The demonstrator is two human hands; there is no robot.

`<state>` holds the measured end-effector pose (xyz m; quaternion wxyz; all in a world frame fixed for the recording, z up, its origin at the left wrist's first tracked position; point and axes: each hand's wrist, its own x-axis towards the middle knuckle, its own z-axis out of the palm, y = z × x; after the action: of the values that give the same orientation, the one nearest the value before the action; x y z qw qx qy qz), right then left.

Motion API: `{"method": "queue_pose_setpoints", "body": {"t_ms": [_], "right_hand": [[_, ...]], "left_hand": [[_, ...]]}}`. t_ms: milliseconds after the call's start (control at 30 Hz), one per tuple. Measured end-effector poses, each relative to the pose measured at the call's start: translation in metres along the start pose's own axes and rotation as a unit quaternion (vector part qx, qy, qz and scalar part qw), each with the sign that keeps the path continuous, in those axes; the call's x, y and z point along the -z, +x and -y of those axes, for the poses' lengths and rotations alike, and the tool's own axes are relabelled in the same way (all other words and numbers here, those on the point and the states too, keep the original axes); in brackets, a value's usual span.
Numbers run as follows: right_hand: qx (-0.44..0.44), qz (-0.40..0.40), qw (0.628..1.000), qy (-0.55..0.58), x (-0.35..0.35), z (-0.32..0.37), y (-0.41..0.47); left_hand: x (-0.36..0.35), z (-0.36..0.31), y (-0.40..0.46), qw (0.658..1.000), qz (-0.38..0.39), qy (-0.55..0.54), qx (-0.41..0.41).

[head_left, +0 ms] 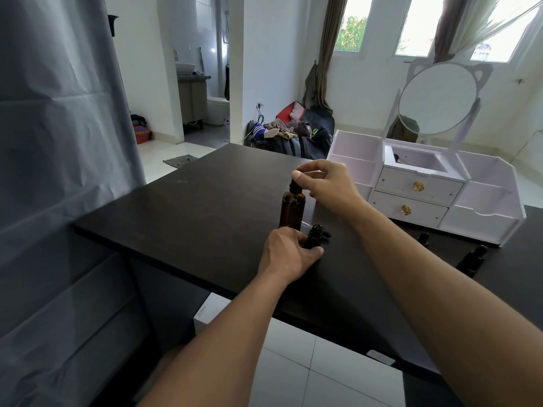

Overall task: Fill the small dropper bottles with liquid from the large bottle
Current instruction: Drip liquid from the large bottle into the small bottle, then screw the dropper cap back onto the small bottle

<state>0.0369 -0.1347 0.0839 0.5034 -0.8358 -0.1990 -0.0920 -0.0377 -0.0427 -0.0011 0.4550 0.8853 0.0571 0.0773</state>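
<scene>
- Pinching the top of the large amber bottle (291,208) — that's the right hand (326,183), bottle upright on the dark table (182,218).
- Left hand (286,254) grips a small open dropper bottle (313,237) just beside it.

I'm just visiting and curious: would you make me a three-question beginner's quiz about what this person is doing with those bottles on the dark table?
1. True or false: the right hand pinches the dropper top of the large amber bottle.
2. What does the left hand hold?
A. the small open dropper bottle
B. a drawer knob
C. the round mirror
3. Fill in: the white organiser with two drawers stands on the table to the ____ of the bottles.

Key
1. True.
2. A; it stands uncapped, just right of the large bottle.
3. Right.
</scene>
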Motion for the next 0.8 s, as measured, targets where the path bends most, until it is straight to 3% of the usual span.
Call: {"method": "queue_pose_setpoints", "body": {"t_ms": [167, 300, 400, 567, 800], "right_hand": [[-0.075, -0.013, 0.995, 0.067, 0.015, -0.029, -0.01], [-0.079, 0.019, 0.989, -0.124, 0.019, -0.066, -0.018], [-0.08, 0.045, 0.977, -0.192, 0.017, -0.076, -0.026], [-0.065, 0.067, 0.975, -0.203, 0.017, -0.081, -0.025], [-0.085, -0.006, 0.989, -0.117, 0.045, -0.056, -0.026]], "left_hand": [[0.002, 0.001, 0.0, 1.0, 0.005, 0.006, -0.019], [0.004, 0.001, 0.0, 0.999, -0.004, 0.01, -0.041], [0.003, 0.001, -0.001, 0.999, -0.005, 0.009, -0.046], [0.003, 0.002, 0.001, 0.999, -0.006, 0.006, -0.048], [0.003, 0.003, 0.001, 0.999, -0.003, -0.002, -0.039]]}}
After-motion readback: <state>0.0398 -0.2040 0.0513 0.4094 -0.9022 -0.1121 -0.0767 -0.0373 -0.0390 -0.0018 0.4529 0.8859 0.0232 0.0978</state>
